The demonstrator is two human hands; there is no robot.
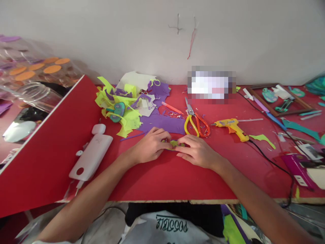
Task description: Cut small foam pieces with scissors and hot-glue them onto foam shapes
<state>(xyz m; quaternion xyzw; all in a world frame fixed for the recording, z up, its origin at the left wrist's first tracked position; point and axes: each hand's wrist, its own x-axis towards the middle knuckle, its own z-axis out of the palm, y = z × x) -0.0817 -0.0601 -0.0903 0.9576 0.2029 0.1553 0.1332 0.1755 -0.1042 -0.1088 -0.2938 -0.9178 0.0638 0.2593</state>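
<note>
Between my two hands is a small yellow-green and purple foam piece (174,144), low over the red table. My left hand (153,145) pinches its left end with the fingers curled. At its right end, my right hand (194,149) grips with thumb and fingertips. Fingers cover both ends, so its full outline is hidden. Just beyond the hands lies a purple foam sheet (162,123). A pair of scissors (192,123) with yellow and orange handles rests beside it, blades pointing away from me.
Yellow-green foam scraps (130,122) are heaped at left, near a white power bank (91,157). A yellow glue gun (233,128) with a black cord lies right of the scissors. Further right are a wooden frame (279,110) and a magenta power strip (297,169). A red panel (63,135) bounds the left.
</note>
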